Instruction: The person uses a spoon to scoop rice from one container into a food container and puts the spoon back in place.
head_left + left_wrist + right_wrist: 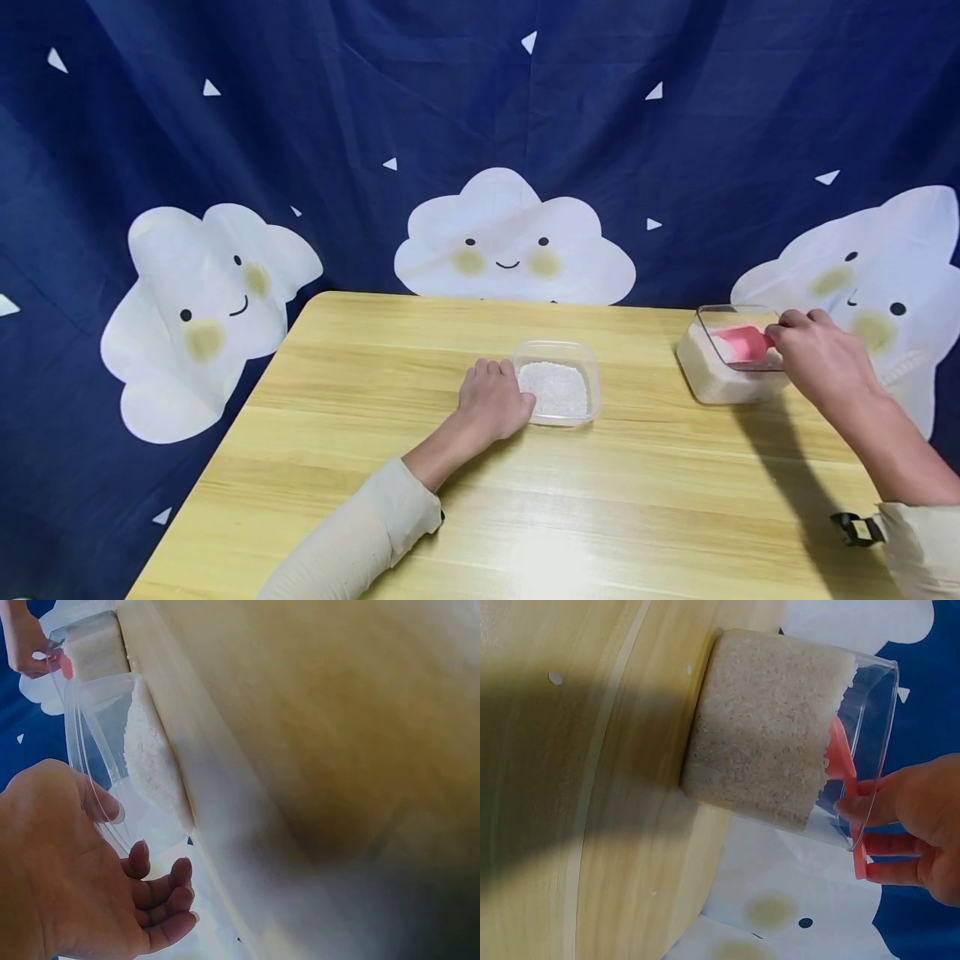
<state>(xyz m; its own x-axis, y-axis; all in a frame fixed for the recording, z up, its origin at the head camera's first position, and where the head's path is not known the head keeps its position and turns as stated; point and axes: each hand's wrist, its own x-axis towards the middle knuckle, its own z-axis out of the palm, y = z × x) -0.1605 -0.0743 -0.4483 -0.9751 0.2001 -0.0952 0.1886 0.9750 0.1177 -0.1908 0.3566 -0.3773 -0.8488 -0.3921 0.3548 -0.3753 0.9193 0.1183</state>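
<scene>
My right hand (828, 354) grips the handle of a pink scoop (746, 343) over the rim of a clear square container of rice (712, 375) at the table's back right. In the right wrist view, the scoop's head (840, 754) dips into the rice (769, 727), which partly hides it. Near the middle of the table, my left hand (491, 400) holds a smaller clear plastic tub (592, 392) at its left side. In the left wrist view, the thumb lies against the tub's wall and the fingers curl beside it. White rice (154, 757) covers the tub's bottom.
Both containers stand on a light wooden table (360, 375). A few stray grains (555, 678) lie on the wood near the larger container. Behind the table's far edge hangs a dark blue curtain (465, 100) printed with smiling clouds.
</scene>
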